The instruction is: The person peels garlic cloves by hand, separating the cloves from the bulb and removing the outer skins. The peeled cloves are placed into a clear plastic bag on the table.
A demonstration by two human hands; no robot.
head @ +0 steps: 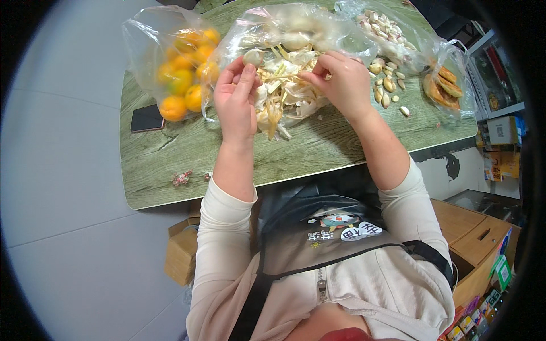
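Note:
My left hand [239, 91] holds a garlic bulb [253, 57] between thumb and fingers. My right hand [342, 81] pinches one end of a thin, pale yellow garlic stalk or strip [283, 77] that reaches towards the left hand; whether it joins the bulb I cannot tell. Beneath both hands lies a heap of papery garlic skins [298, 93]. A clear plastic bag of garlic bulbs [295, 39] is just beyond it. Loose garlic cloves [388, 84] lie right of my right hand, and a second clear bag holds many cloves [381, 27].
On the green wood-grain table [298, 155], a bag of oranges [183, 81] and a smartphone [147, 118] lie at the left. Bagged flat breads [445, 87] sit near the right edge. A cardboard box [181, 251] stands below the table at the left.

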